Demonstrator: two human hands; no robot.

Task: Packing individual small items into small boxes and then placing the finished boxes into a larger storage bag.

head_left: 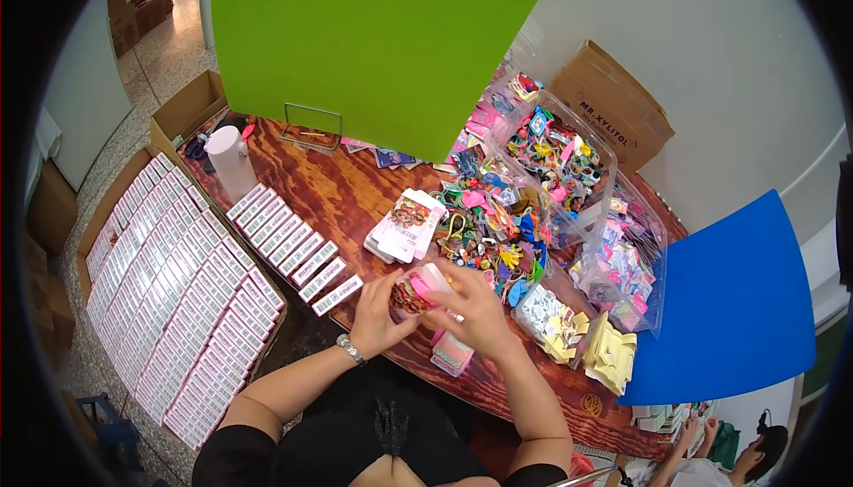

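Observation:
In front of me I hold a small printed card box (410, 297) with red-brown pictures and a bright pink piece at its upper side. My left hand (380, 314) is closed on its left edge, with a watch on the wrist. On the other side, my right hand (475, 309) grips it, the fingers bent over its top near the pink piece. Just beyond the hands lies a stack of flat white-and-pink printed boxes (407, 227). A small pile of pink and green cards (451, 354) sits below my right hand. What is inside the held box is hidden.
To the left, a row of narrow boxes (293, 247) stands beside a carton packed with more boxes (169, 300). Small colourful toys (493, 229) heap at the right, near clear bins (613, 194) and yellow cards (609, 354). A green panel (355, 43) rises behind; another person's hands (697, 434) show lower right.

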